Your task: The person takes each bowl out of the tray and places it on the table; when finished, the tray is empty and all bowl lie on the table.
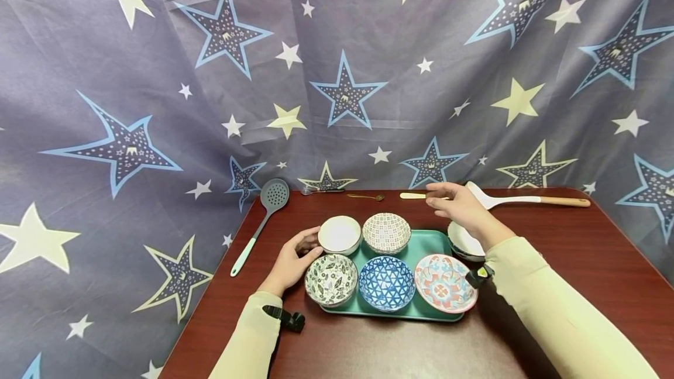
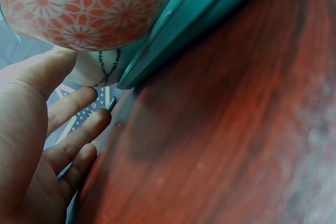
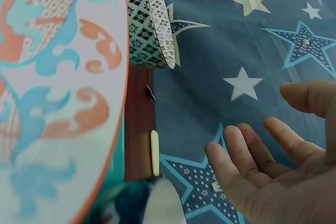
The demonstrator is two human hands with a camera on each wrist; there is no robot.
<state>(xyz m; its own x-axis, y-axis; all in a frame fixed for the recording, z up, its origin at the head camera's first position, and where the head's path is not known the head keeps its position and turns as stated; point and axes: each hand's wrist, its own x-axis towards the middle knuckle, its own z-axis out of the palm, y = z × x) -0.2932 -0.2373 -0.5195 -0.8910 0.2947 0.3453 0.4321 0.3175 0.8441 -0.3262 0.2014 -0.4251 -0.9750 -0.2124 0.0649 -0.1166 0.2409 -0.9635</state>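
On a green tray (image 1: pixel 432 243) sit several bowls. My left hand (image 1: pixel 292 261) is at the tray's left side, fingers loosely spread beside the white bowl (image 1: pixel 339 234) and thumb by the leaf-patterned bowl (image 1: pixel 331 280); whether it touches them I cannot tell. In the left wrist view an orange flower-patterned bowl side (image 2: pixel 84 9) stands above the thumb. My right hand (image 1: pixel 461 206) hovers with nothing in it, fingers extended, over the table's back right. Beneath that arm are a white-lined bowl (image 1: pixel 464 241), partly hidden, and the pink-and-blue bowl (image 1: pixel 445 283).
A blue triangle-patterned bowl (image 1: pixel 387 283) and a checked bowl (image 1: pixel 387 233) share the tray. A grey skimmer (image 1: pixel 274 196) lies left. Along the back edge are a fork (image 1: pixel 322 190), a small gold spoon (image 1: pixel 365 196), a cream handle (image 1: pixel 412 196) and a wooden-handled white utensil (image 1: pixel 526 199).
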